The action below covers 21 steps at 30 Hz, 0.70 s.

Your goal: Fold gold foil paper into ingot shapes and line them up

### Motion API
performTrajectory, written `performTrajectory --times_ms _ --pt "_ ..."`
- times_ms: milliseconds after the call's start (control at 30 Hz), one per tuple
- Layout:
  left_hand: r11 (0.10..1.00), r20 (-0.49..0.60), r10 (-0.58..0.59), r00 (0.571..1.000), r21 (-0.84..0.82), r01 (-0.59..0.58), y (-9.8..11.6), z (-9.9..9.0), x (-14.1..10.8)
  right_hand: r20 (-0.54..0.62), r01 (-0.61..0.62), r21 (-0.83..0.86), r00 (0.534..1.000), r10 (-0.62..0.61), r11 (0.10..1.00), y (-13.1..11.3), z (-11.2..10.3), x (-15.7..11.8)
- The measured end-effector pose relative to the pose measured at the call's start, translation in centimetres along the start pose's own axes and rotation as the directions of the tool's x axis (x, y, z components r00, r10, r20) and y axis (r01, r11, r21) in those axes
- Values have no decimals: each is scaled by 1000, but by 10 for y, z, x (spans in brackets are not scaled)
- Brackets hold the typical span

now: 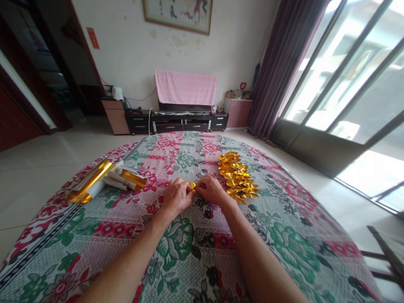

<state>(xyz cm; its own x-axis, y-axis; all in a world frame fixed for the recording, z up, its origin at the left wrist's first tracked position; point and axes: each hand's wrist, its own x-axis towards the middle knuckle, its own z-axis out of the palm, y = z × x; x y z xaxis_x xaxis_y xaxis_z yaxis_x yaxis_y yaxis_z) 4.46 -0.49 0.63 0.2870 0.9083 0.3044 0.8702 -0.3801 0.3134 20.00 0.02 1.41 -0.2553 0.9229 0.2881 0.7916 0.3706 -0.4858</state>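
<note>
Near the middle of the covered table, my left hand (178,194) and my right hand (211,189) meet over a small piece of gold foil paper (192,185). Fingers and thumbs of both hands are closed on it, one hand at each side, so only its middle shows. Just right of my right hand lies a row of folded gold paper ingots (237,174), pointed at their ends and set close together. To the left, rolled and loose sheets of gold foil paper (97,179) with white backs lie in a heap.
A flowered tablecloth (176,240) covers the rounded table. Beyond it stand a low TV cabinet (139,122) and a television under a pink cloth (186,87). Purple curtains (284,54) and glass doors are at the right, with part of a chair (386,252) at the lower right edge.
</note>
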Motion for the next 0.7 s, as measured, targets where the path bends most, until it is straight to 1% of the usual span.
performTrajectory --times_ms 167,333,467,600,700 --pt "999 -2 14 1000 -30 -14 -3 1 0 -11 -29 26 1000 29 999 -1 0 -2" --pt "998 3 29 1000 -52 -28 -6 3 0 4 -5 56 1000 5 998 -2 0 -2" --pt "994 38 47 998 -100 -43 -10 1 3 9 -11 75 1000 11 997 0 -1 -2" --pt "973 121 110 987 -217 -82 -21 -7 6 2 12 93 1000 -12 996 2 -1 -3" --pt "913 195 224 955 -384 -136 -33 -16 6 -12 22 91 1000 -21 996 3 1 -3"
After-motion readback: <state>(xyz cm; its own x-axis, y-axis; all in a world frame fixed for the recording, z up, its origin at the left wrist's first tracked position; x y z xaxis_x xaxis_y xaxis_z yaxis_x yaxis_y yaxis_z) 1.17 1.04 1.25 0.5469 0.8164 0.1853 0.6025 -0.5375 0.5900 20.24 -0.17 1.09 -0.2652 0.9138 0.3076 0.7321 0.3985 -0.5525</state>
